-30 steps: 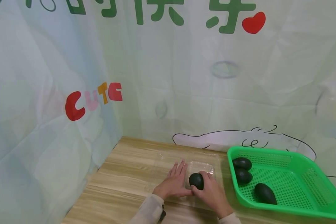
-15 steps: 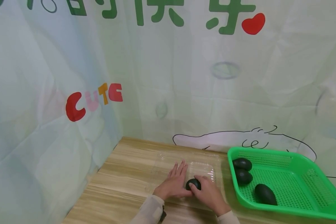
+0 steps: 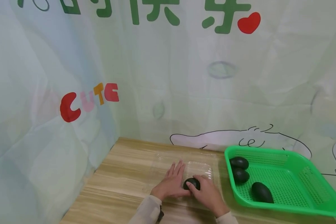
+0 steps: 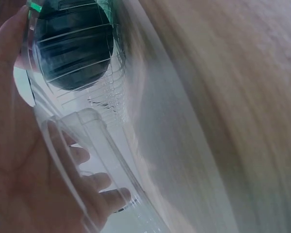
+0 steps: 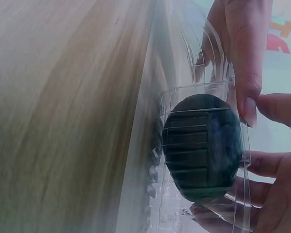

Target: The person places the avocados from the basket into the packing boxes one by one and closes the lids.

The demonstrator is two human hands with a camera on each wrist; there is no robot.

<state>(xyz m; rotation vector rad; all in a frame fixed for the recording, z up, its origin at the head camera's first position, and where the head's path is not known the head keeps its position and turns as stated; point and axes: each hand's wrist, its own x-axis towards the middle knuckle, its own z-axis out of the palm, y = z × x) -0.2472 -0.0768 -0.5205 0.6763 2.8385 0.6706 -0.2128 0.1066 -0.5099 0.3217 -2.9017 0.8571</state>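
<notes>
A: What's the biggest thing you should mind?

B: The wooden surface (image 3: 109, 174). It looks smooth, so light plastic would probably skate on it if you push sideways.

A: And the green basket (image 3: 291, 210)?

B: It sits at your right, near your work. Swing your forearm wide and you could knock it, rolling the three loose fruits (image 3: 262, 192) inside.

A: Then the clear container (image 3: 201, 168)?

B: Its walls look thin. Lean too hard and you may buckle them or tip it.

A: How do your hands stand?

B: Your left hand (image 3: 172, 185) lies flat over the container's left part, fingers straight, gripping nothing. Take that weight off too soon and the plastic may drag along. Your right hand (image 3: 208, 193) grasps one dark fruit (image 3: 189, 182), thumb across its top.

A: Where is that fruit exactly?

B: In the container's right-hand compartment, beside your left thumb. Reflections blur its underside, so you can't be sure it touches the bottom; release it early and its egg shape could roll it against the wall or your thumb.
</notes>
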